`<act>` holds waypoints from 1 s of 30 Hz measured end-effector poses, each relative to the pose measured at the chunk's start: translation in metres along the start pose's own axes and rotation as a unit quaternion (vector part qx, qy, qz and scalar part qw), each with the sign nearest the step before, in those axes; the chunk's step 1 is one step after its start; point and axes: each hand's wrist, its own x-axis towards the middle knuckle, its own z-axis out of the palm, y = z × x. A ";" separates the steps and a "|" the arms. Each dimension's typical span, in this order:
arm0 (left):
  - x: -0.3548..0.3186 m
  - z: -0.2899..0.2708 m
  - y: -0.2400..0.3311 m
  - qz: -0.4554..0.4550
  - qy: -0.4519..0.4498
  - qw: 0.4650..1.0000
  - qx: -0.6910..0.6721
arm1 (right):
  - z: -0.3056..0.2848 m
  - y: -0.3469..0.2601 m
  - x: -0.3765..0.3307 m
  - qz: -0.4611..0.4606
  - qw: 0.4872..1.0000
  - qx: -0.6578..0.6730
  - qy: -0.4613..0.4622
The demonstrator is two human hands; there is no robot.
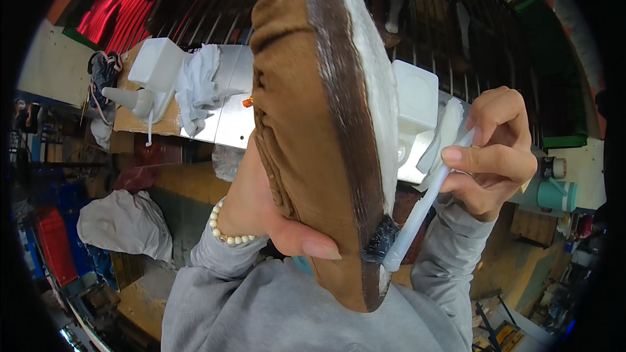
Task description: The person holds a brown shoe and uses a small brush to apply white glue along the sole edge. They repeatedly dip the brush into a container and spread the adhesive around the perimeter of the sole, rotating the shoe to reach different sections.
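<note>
A brown suede shoe upper (293, 117) is held up close, filling the middle of the head view. A dark, shiny band (345, 104) runs along its lower side, beside a white underside (375, 85). My left hand (287, 221), wearing a beaded bracelet (225, 228), grips the shoe from the left with the thumb across it; its other fingers are hidden behind. Between thumb and fingers, my right hand (492, 153) pinches the white handle of a brush (417, 215). The brush's dark bristles (380, 240) touch the band near the shoe's lower end.
Behind the shoe is a metal work surface (228, 114) with two white containers (158, 64) (415, 98) and a crumpled white cloth (197, 85). Farther back, shoes lie on a barred rack (417, 6), with red light at left. A pale covered bundle (127, 225) stands left.
</note>
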 end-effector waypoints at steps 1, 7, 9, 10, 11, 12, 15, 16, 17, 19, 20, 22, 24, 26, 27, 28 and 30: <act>0.000 0.001 0.001 -0.006 0.013 1.000 -0.014 | 0.000 0.000 -0.002 0.009 1.000 0.005 -0.005; -0.007 0.011 0.022 -0.105 0.151 0.976 -0.115 | -0.002 -0.002 -0.017 0.042 0.997 0.053 -0.040; -0.011 0.009 0.025 -0.137 0.187 0.961 -0.148 | -0.002 -0.002 -0.021 0.045 0.994 0.071 -0.065; -0.014 0.007 0.025 -0.147 0.199 0.956 -0.159 | 0.000 -0.002 -0.023 0.057 0.990 0.107 -0.066; -0.014 0.003 0.022 -0.144 0.197 0.957 -0.158 | 0.004 -0.002 -0.025 0.069 0.985 0.140 -0.067; -0.015 0.001 0.019 -0.141 0.195 0.958 -0.157 | 0.008 -0.002 -0.026 0.077 0.979 0.177 -0.062; -0.017 -0.003 0.012 -0.147 0.203 0.954 -0.163 | 0.023 0.001 -0.030 0.224 0.964 0.143 0.026; -0.017 -0.003 0.011 -0.148 0.207 0.953 -0.165 | 0.028 0.003 -0.032 0.283 0.952 0.101 0.062; -0.017 -0.004 0.010 -0.149 0.211 0.952 -0.167 | 0.031 0.006 -0.032 0.281 0.957 0.060 0.049; -0.015 -0.005 0.011 -0.149 0.218 0.949 -0.171 | 0.029 0.004 -0.037 0.246 0.966 0.071 0.024; -0.013 -0.006 0.013 -0.148 0.222 0.948 -0.172 | 0.026 0.003 -0.040 0.240 0.969 0.063 0.001; -0.008 -0.012 0.016 -0.142 0.230 0.947 -0.175 | 0.018 -0.004 -0.048 0.248 0.962 0.115 0.015; -0.003 -0.018 0.018 -0.137 0.236 0.947 -0.171 | 0.008 -0.009 -0.053 0.226 0.960 0.160 0.033; -0.001 -0.021 0.020 -0.133 0.241 0.947 -0.168 | 0.001 -0.013 -0.053 0.235 0.964 0.122 0.021; -0.001 -0.021 0.021 -0.133 0.243 0.946 -0.165 | 0.000 -0.013 -0.052 0.233 0.967 0.098 0.015; -0.001 -0.020 0.022 -0.132 0.246 0.946 -0.165 | -0.001 -0.014 -0.048 0.224 0.972 0.073 0.011; -0.003 -0.018 0.024 -0.133 0.254 0.945 -0.156 | 0.000 -0.011 -0.039 0.183 0.983 0.031 -0.003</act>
